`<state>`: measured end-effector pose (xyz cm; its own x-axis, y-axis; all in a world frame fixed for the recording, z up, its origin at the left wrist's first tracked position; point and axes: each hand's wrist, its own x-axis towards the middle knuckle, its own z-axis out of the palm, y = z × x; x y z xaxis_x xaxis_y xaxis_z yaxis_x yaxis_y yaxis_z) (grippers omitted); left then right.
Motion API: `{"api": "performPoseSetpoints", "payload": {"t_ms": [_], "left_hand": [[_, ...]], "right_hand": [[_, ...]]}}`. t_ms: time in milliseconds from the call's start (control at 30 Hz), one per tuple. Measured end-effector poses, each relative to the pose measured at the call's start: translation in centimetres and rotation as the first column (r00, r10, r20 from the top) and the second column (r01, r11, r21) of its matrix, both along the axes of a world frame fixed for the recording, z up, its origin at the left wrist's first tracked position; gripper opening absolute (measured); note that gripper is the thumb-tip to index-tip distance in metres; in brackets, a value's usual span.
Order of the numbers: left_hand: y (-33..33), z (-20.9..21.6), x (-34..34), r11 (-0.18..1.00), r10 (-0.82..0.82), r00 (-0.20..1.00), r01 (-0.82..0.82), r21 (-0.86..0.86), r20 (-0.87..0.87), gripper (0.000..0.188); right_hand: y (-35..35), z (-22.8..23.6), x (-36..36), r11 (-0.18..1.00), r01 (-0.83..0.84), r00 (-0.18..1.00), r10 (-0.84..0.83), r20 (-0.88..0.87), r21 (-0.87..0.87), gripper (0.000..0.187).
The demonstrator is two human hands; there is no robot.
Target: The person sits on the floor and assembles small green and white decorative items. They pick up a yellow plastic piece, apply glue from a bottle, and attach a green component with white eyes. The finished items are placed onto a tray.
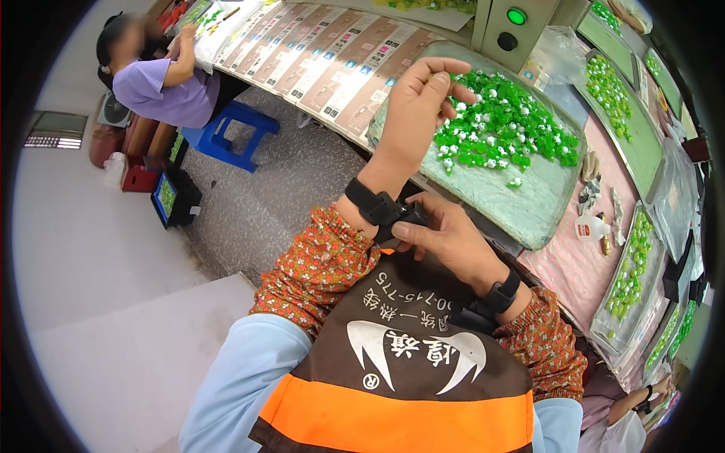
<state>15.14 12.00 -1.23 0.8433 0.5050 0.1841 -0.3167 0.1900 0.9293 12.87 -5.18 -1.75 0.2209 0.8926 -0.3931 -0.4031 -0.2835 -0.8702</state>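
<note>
My left hand [421,102] is raised at the near left edge of a green tray [538,219], its fingers loosely bent and apart, with nothing seen in them. Small green and white plastic pieces [495,124] are heaped in that tray. Around my left wrist runs a black strap [364,198] carrying a small black device [408,219]. My right hand [457,240] grips this device between thumb and fingers, and some fingertips are hidden behind it. A similar black strap [504,293] circles my right wrist.
A grey machine post [517,26] with a green light stands behind the tray. More trays of green pieces [630,279] line the right, near a small white bottle [591,228]. At far left, a person in purple [162,90] sits beside a blue stool [238,132].
</note>
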Motion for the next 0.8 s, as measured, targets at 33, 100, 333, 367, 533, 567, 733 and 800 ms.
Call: {"api": "performPoseSetpoints", "payload": {"t_ms": [33, 100, 333, 367, 533, 567, 733, 800], "left_hand": [[-0.2, -0.2, 0.1, 0.988, 0.027, 1.000, -0.027, 0.149, 0.002, 0.023], [-1.3, 1.4, -0.8, 0.911, 0.058, 0.992, -0.006, 0.412, -0.113, 0.021], [-2.2, 2.0, -1.7, 0.227, 0.021, 0.998, -0.067, 0.972, 0.064, 0.014], [-2.3, 2.2, -1.7, 0.150, -0.015, 0.999, -0.033, 0.988, 0.035, 0.013], [-3.9, 3.0, -1.4, 0.673, -0.065, 0.996, -0.004, 0.740, 0.064, 0.015], [-4.1, 3.0, -1.3, 0.788, -0.092, 0.995, 0.046, 0.615, 0.044, 0.016], [-3.1, 2.3, 0.1, 0.985, -0.169, 0.986, 0.169, 0.023, 0.010, 0.023], [-2.7, 1.7, 0.0, 0.975, -0.169, 0.985, 0.171, -0.144, 0.027, 0.024]], "right_hand": [[0.0, -0.5, 0.1, 1.000, 0.008, 1.000, -0.008, -0.013, 0.004, 0.040], [-0.1, -0.8, 0.3, 0.999, 0.034, 0.999, -0.034, -0.035, 0.018, 0.041], [0.2, -1.5, 0.5, 0.998, 0.023, 0.999, -0.020, -0.046, 0.062, 0.051], [0.3, -1.8, 0.5, 0.998, 0.020, 0.998, -0.016, -0.060, 0.057, 0.052], [0.5, -1.2, 0.4, 0.913, 0.087, 0.987, -0.026, -0.156, 0.398, 0.058], [0.5, -0.6, 0.5, 0.892, 0.110, 0.974, -0.010, -0.225, 0.438, 0.060], [1.2, -0.1, 1.6, 0.971, 0.075, 0.927, 0.017, -0.375, 0.228, 0.066], [1.7, -0.2, 1.2, 0.972, 0.061, 0.929, 0.028, -0.370, 0.227, 0.065]]}}
